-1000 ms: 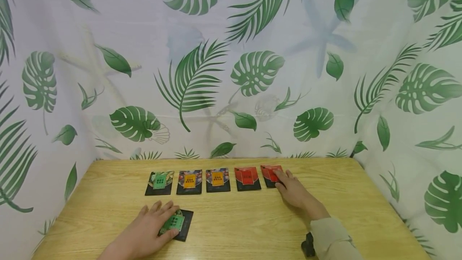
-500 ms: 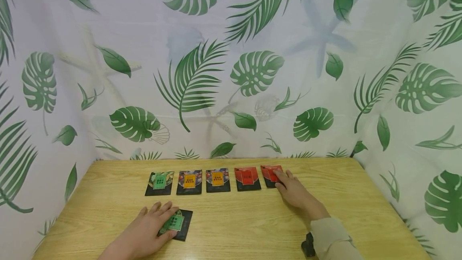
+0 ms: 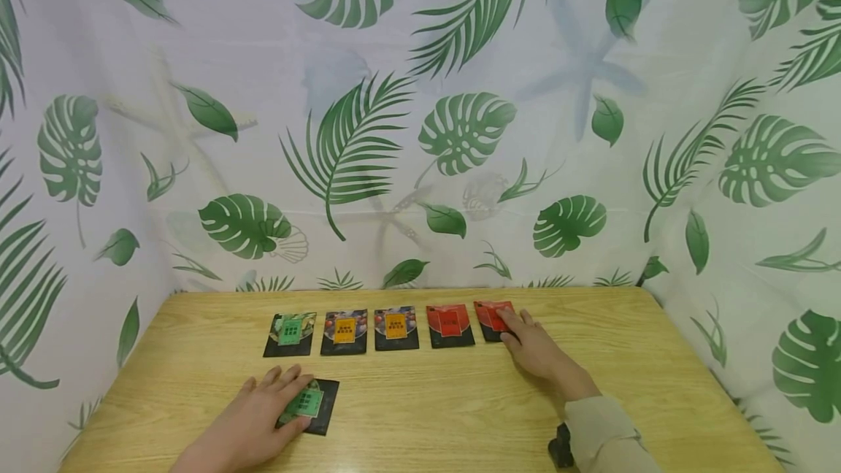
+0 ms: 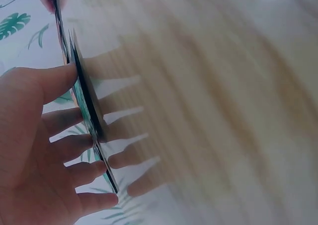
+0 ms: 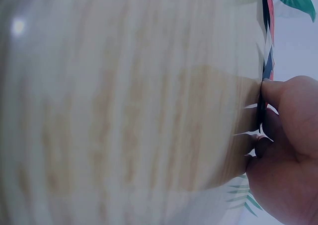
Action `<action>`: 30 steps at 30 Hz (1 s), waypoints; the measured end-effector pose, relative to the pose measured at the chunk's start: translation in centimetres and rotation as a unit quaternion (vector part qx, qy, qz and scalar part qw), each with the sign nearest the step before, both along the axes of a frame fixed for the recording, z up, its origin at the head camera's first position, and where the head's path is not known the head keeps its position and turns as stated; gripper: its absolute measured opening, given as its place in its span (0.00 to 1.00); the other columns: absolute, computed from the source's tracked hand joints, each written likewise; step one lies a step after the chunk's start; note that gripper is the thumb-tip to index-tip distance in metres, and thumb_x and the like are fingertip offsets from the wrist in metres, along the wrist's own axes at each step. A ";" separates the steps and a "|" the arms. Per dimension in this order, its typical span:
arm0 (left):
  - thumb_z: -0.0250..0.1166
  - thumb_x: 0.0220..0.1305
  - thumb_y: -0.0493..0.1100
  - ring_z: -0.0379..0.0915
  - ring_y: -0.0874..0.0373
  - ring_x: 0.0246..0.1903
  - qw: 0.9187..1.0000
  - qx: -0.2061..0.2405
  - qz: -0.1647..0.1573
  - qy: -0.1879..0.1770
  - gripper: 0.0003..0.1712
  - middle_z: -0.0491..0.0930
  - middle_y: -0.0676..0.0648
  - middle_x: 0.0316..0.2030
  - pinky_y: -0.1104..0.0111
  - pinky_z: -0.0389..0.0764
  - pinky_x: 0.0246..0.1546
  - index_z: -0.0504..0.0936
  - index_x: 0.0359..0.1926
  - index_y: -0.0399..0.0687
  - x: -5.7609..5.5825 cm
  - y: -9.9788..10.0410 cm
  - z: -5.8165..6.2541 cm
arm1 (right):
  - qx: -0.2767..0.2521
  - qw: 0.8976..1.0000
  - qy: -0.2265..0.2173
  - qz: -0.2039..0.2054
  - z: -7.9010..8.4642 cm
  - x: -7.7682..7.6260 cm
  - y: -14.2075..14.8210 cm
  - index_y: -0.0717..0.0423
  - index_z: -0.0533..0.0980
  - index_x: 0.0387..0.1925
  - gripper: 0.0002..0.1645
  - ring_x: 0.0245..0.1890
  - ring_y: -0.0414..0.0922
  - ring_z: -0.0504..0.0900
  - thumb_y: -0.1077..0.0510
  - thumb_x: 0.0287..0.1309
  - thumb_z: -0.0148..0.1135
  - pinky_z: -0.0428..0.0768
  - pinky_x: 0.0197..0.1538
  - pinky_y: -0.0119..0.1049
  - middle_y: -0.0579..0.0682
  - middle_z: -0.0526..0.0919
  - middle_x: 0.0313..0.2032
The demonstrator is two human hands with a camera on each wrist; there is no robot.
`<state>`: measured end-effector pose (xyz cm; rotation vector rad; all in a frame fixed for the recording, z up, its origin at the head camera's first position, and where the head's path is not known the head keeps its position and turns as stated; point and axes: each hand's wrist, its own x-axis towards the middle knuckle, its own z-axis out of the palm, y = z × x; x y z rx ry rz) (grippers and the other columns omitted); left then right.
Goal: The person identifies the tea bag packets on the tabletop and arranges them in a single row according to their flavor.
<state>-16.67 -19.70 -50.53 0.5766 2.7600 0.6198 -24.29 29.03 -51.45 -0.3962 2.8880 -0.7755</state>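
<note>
In the head view my left hand (image 3: 252, 414) lies with extended fingers over a green-labelled packet (image 3: 325, 407), covering its left part. The left wrist view shows the thumb (image 4: 62, 83) and fingertips against that flat packet (image 4: 89, 106), close over the wood. Farther right, my right hand (image 3: 542, 349) rests its fingertips on a red packet (image 3: 489, 316), the last in a row at the back. The right wrist view has the thumb (image 5: 273, 91) at that packet's edge, with the other fingers partly hidden behind it.
Along the row stand another red packet (image 3: 450, 327), two orange-labelled packets (image 3: 397, 327) and a green-labelled packet (image 3: 290, 334) at the left end. A small black object (image 3: 561, 447) is beside the right sleeve (image 3: 601, 425). Leaf-print cloth (image 3: 420, 166) encloses the wooden table (image 3: 420, 414).
My left hand and the green-labelled packet under it have shifted a little to the left. The right hand stays on the red packet.
</note>
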 end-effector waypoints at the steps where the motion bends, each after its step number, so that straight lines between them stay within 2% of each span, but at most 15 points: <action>1: 0.67 0.72 0.61 0.58 0.25 0.76 1.000 -0.001 0.003 0.000 0.39 0.67 0.37 0.77 0.22 0.58 0.66 0.73 0.76 0.48 0.0 -0.2 -0.1 | -0.001 1.000 -0.001 0.000 0.0 0.0 0.0 0.67 0.59 0.80 0.33 0.79 0.77 0.48 0.58 0.82 0.49 0.50 0.78 0.74 0.72 0.58 0.78; 10: 0.67 0.71 0.61 0.58 0.24 0.75 1.000 -0.013 0.025 -0.007 0.40 0.66 0.34 0.77 0.21 0.59 0.66 0.73 0.76 0.47 -0.2 -1.8 -0.1 | -0.002 1.000 -0.004 -0.003 -0.1 0.0 0.0 0.67 0.58 0.80 0.33 0.79 0.76 0.48 0.58 0.82 0.49 0.49 0.78 0.73 0.72 0.59 0.78; 30: 0.64 0.67 0.72 0.60 0.22 0.73 0.995 -0.074 0.065 0.017 0.50 0.67 0.28 0.75 0.22 0.62 0.64 0.71 0.77 0.44 -0.8 -4.2 -0.2 | -0.002 1.000 -0.008 -0.006 -0.1 0.0 0.0 0.66 0.58 0.81 0.33 0.80 0.75 0.48 0.57 0.82 0.48 0.49 0.79 0.73 0.71 0.58 0.79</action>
